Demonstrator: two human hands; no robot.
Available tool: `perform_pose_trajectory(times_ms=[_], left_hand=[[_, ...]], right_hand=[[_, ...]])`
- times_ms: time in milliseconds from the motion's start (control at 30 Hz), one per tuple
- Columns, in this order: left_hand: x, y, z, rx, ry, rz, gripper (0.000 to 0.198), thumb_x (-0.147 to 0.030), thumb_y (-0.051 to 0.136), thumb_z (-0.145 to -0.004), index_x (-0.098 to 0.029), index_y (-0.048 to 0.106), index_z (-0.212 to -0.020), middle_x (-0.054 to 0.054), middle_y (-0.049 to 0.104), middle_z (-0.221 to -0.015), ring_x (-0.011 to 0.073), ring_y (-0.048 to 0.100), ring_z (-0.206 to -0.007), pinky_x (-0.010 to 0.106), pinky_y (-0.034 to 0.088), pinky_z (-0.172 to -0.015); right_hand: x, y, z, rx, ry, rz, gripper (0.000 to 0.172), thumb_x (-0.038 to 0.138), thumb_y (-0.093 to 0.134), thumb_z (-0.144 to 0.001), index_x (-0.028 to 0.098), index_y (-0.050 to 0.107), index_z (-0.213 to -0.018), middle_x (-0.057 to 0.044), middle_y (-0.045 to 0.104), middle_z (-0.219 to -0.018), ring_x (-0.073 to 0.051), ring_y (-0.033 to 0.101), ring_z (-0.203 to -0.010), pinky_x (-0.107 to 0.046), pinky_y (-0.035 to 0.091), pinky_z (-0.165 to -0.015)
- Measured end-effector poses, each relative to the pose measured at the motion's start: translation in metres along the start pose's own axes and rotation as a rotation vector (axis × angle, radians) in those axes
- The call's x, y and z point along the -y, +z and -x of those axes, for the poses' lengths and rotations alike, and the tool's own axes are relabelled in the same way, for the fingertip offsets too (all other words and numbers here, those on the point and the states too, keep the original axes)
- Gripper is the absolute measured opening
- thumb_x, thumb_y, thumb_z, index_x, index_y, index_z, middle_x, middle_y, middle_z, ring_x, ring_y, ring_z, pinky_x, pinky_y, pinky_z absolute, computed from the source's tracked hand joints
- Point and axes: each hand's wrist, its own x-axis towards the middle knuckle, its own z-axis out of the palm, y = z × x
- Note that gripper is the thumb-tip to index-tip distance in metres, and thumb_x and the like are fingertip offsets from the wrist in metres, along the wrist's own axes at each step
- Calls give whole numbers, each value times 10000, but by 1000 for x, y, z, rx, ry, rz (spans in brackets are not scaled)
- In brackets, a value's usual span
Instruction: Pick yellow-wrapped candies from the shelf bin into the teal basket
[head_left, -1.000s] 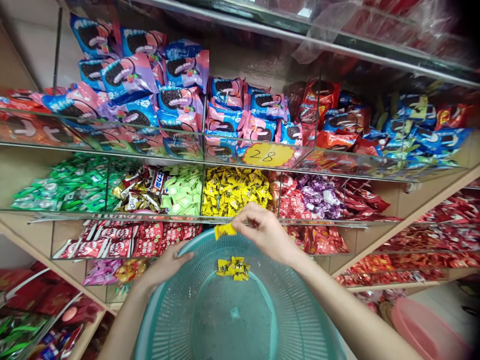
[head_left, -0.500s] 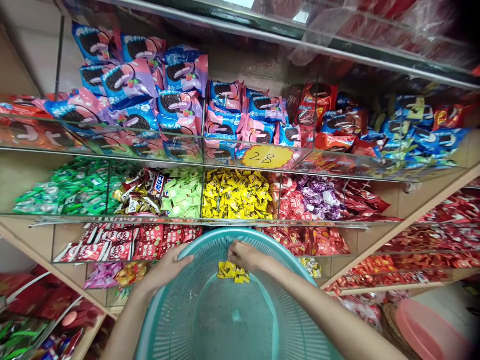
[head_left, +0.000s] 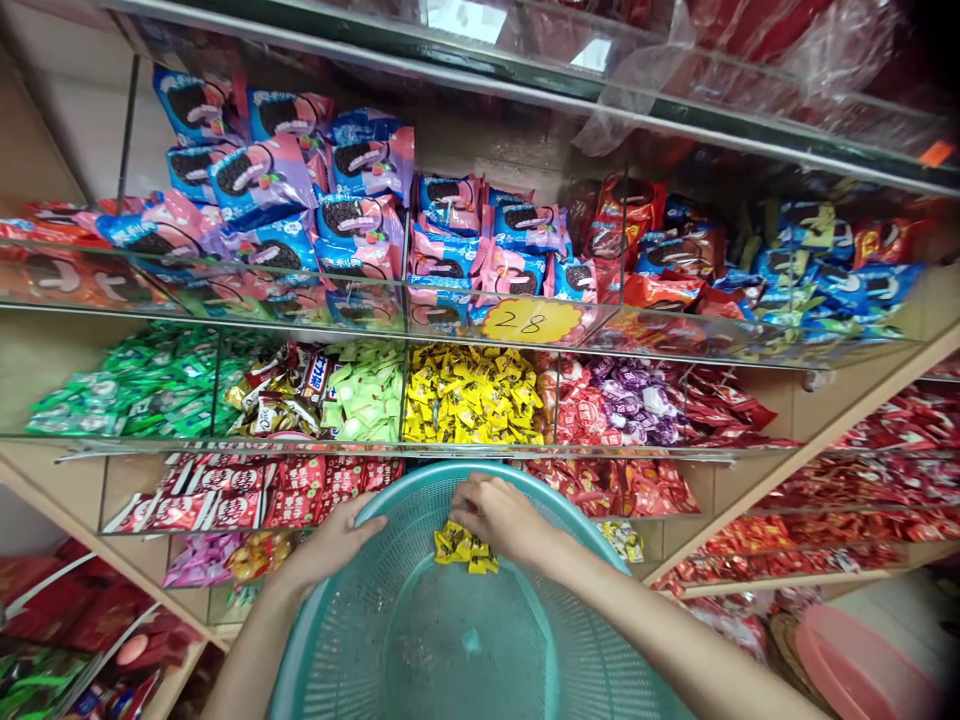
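A teal plastic basket [head_left: 472,650] with slotted walls sits low in the middle of the view. My left hand [head_left: 341,540] grips its left rim, thumb over the inner side and fingers hidden outside. Inside the basket, against the far wall, lies a small pile of yellow-wrapped candies [head_left: 465,550]. My right hand [head_left: 499,515] reaches in over the right rim, its curled fingertips at the upper edge of that pile. What lies between those fingers is hidden. Just beyond the basket, a shelf bin holds many more yellow-wrapped candies [head_left: 472,395].
Glass-fronted shelves hold green-wrapped sweets [head_left: 150,380], purple-wrapped sweets [head_left: 637,395] and red packets [head_left: 300,485]. Above are blue and pink cookie packs [head_left: 262,180] and a yellow price tag [head_left: 532,320] marked 28. A pink basin [head_left: 847,650] stands at lower right.
My right hand has shifted slightly, its fingers less tightly bunched and raised above the yellow candies. My left hand stays on the rim. The view has tilted a little upward.
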Motion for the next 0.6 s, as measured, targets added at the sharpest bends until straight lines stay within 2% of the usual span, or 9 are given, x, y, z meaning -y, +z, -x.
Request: perform_pose_trajectory(times_ms=[100, 200, 267, 400, 600], left_hand=[[1, 0, 0, 22, -1, -1, 690, -563, 664, -685, -145, 565, -1225, 109, 695, -1097, 262, 646, -957, 357, 517, -813], [3, 0, -1, 12, -2, -11, 712, -573, 667, -676, -137, 564, -1229, 117, 689, -1107, 275, 641, -976, 371, 514, -826], [3, 0, -2, 9, 1, -11, 703, -579, 672, -667, -141, 581, -1210, 114, 689, -1110, 278, 638, -986, 372, 512, -833], [2, 0, -2, 25, 10, -4, 692, -592, 664, -665, -142, 593, -1186, 112, 687, -1116, 279, 630, -1009, 369, 507, -850], [1, 0, 1, 9, -4, -21, 682, -586, 653, -679, -142, 587, -1191, 116, 663, -1178, 281, 616, -1057, 371, 508, -870]], right_hand=[[7, -33, 2, -172, -43, -120, 134, 276, 558, -850, 188, 643, -794, -23, 650, -784, -138, 564, -720, -261, 379, -672], [0, -55, -8, -340, 71, -236, 146, 288, 564, -827, 181, 614, -742, 18, 587, -632, -115, 499, -584, -245, 344, -579], [-8, -62, -17, -394, 171, -276, 158, 298, 583, -797, 182, 602, -693, 32, 555, -580, -109, 471, -543, -242, 321, -545], [-16, -65, -28, -349, 273, -191, 209, 309, 587, -779, 182, 602, -613, -5, 619, -610, -120, 504, -573, -257, 333, -569], [-7, -65, -30, -299, 334, 0, 252, 339, 560, -791, 190, 636, -603, -42, 645, -659, -141, 522, -641, -272, 342, -615]])
